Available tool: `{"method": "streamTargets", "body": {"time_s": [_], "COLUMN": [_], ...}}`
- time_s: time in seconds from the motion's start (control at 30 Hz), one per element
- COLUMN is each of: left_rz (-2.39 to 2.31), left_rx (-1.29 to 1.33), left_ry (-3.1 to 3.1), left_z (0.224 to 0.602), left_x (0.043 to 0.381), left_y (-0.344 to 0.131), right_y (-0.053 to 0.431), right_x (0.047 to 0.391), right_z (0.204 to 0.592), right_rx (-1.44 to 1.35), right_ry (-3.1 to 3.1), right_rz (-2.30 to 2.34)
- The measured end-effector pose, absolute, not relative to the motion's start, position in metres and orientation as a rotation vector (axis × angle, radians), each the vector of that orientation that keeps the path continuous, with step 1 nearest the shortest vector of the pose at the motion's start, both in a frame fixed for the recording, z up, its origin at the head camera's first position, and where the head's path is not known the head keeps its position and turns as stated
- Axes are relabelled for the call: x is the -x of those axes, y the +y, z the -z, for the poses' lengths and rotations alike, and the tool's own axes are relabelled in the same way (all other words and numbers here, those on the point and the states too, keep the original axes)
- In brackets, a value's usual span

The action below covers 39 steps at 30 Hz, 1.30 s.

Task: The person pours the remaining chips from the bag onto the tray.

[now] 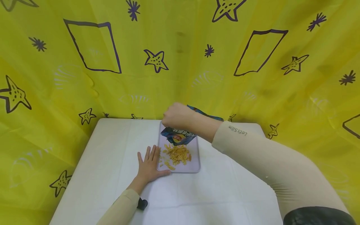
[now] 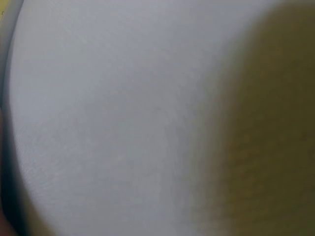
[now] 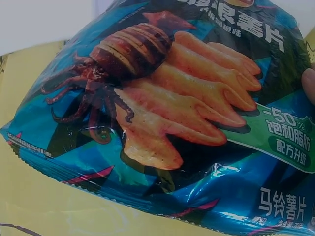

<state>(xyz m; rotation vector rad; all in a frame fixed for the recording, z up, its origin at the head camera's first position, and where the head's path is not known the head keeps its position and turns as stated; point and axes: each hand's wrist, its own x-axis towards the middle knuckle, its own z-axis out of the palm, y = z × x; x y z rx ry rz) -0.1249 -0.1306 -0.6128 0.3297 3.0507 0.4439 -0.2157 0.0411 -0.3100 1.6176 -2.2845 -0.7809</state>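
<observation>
My right hand (image 1: 178, 116) grips a blue-and-black potato chip bag (image 1: 179, 137) above the far part of a pale tray (image 1: 195, 164). The bag's logo end hangs downward, and my hand and forearm cover its middle. Its printed front (image 3: 162, 113), with a squid and ridged chips, fills the right wrist view. A pile of yellow chips (image 1: 180, 154) lies on the tray below, with a few loose pieces toward the left. My left hand (image 1: 149, 165) rests with spread fingers at the tray's left edge, its thumb along the near left corner. The left wrist view is mostly blurred white.
A white-covered table (image 1: 225, 187) carries the tray. Behind it hangs a yellow curtain (image 1: 180, 84) with dark star drawings. A small black object (image 1: 142, 204) shows beside my left sleeve.
</observation>
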Motion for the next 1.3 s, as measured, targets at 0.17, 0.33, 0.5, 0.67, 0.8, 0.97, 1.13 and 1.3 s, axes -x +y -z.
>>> {"method": "streamTargets", "body": {"time_s": [0.17, 0.33, 0.5, 0.67, 0.8, 0.97, 1.13, 1.3], "left_rz": [-0.440, -0.404, -0.395, -0.429, -0.420, -0.483, -0.461, -0.483], "left_rx": [-0.320, -0.311, -0.308, -0.308, -0.301, -0.322, -0.329, -0.335], "left_ry": [3.041, 3.027, 3.001, 3.013, 3.003, 3.040, 3.054, 3.070], "left_z": [0.610, 0.610, 0.611, 0.612, 0.614, 0.616, 0.619, 0.619], "left_x": [0.124, 0.126, 0.127, 0.127, 0.127, 0.126, 0.126, 0.125], "left_y": [-0.130, -0.130, -0.131, -0.131, -0.131, -0.131, -0.132, -0.132], "right_y": [0.038, 0.038, 0.037, 0.037, 0.040, 0.045, 0.047, 0.048], "right_x": [0.215, 0.215, 0.214, 0.212, 0.213, 0.215, 0.217, 0.217], "right_z": [0.307, 0.306, 0.307, 0.313, 0.316, 0.317, 0.316, 0.314], "right_rx": [-1.611, -1.612, -1.623, -1.663, -1.661, -1.653, -1.637, -1.617], "right_ry": [-2.287, -2.280, -2.301, -2.308, -2.306, -2.358, -2.401, -2.425], "right_rz": [0.836, 0.858, 0.881, 0.862, 0.794, 0.713, 0.690, 0.677]}}
